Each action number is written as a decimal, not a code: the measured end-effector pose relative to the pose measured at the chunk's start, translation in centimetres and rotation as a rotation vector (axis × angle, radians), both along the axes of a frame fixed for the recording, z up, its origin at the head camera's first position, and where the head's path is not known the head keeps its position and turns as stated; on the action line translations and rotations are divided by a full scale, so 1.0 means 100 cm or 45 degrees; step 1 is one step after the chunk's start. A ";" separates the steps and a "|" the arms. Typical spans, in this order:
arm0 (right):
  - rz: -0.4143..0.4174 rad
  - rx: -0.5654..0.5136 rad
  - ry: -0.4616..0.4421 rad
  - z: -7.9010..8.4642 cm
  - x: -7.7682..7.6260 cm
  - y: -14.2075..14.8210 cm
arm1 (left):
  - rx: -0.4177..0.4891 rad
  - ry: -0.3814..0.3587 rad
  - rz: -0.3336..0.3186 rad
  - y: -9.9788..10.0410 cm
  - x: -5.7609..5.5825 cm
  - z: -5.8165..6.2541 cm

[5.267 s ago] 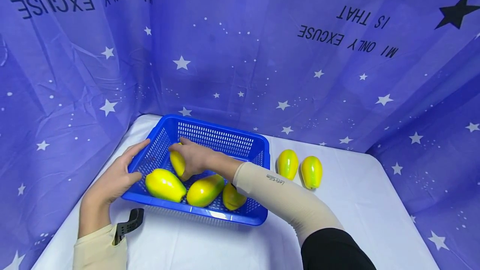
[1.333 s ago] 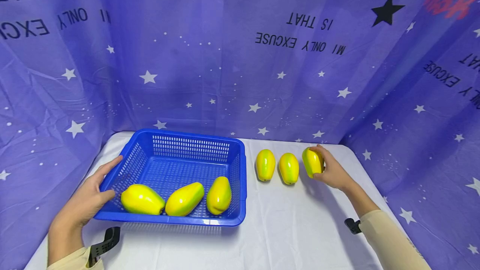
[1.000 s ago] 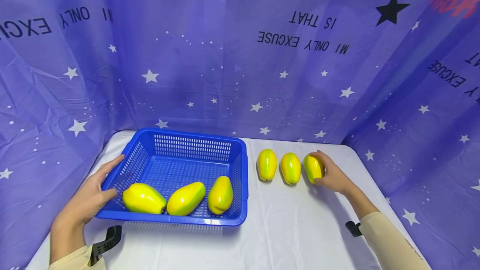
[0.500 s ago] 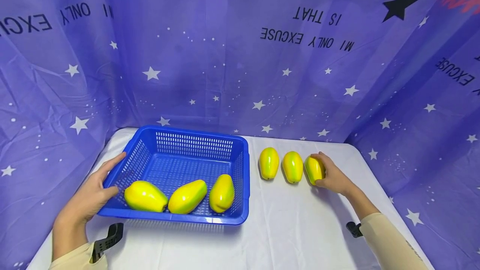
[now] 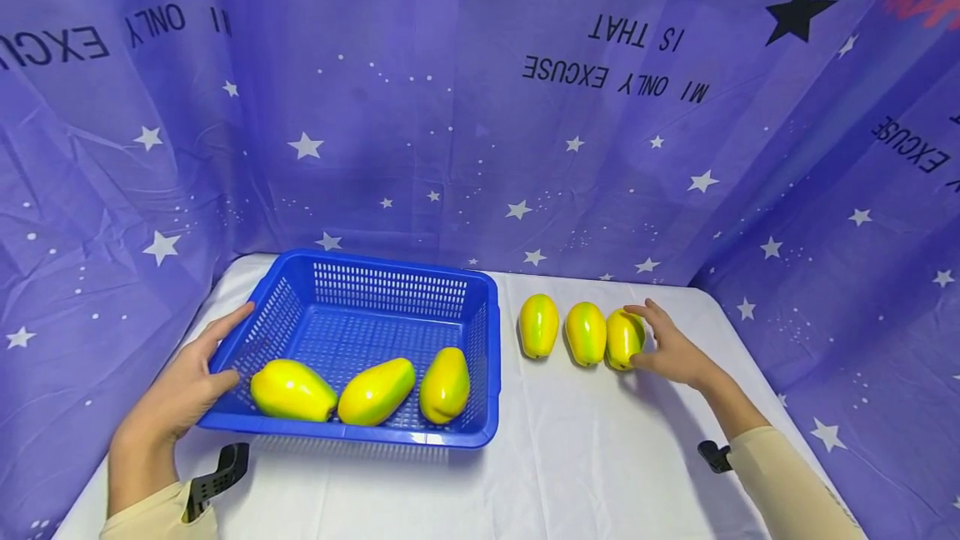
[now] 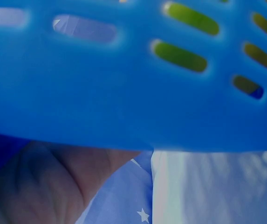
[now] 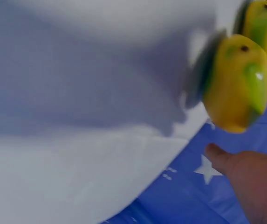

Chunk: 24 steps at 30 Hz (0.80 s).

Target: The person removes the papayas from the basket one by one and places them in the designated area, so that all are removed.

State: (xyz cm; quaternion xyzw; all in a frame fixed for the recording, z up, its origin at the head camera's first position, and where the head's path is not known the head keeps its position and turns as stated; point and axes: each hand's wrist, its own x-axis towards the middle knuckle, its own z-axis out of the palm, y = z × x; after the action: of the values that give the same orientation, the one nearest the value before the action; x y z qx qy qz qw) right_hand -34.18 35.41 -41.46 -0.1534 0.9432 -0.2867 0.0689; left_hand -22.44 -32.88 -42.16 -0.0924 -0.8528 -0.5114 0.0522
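Observation:
My left hand [image 5: 180, 386] grips the left rim of a blue plastic basket [image 5: 382, 438], thumb at the near side. In the left wrist view the basket wall [image 6: 100, 98] covers most of that hand [image 6: 44, 182]. Three yellow-green papayas lie along the basket's near side: a left one [image 5: 292, 390], a middle one [image 5: 377, 392] and a right one [image 5: 444, 386]. On the table, the rightmost papaya [image 5: 624, 340] sits beside my right hand [image 5: 675, 352], whose thumb and fingers are spread around its right side. The right wrist view shows a gap between this papaya [image 7: 238, 84] and the hand [image 7: 254, 177].
Two more papayas stand in the row on the white tablecloth [image 5: 562, 457], a middle one [image 5: 586, 333] and a left one [image 5: 538, 326], right of the basket. A purple star-print curtain [image 5: 450, 107] encloses the back and sides. Each wrist wears a black camera mount [image 5: 217, 482].
One papaya has gone from the basket to the right end of the table row. My right hand set it down, and its fingers have now loosened from it. My left hand stays on the basket.

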 end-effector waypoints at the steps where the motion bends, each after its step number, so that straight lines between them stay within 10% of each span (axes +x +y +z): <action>1: 0.007 0.006 0.017 0.004 0.000 -0.001 | 0.003 0.001 -0.002 0.000 0.000 0.000; 24: 0.411 0.179 0.235 0.115 0.007 -0.131 | 0.034 0.003 -0.033 0.000 0.001 0.001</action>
State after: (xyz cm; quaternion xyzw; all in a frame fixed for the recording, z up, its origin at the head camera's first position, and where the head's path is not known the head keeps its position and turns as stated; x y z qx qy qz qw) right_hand -33.48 22.29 -29.99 -0.3229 0.9264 -0.1899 0.0377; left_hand -22.38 -32.86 -42.02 -0.1032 -0.8445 -0.5233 0.0477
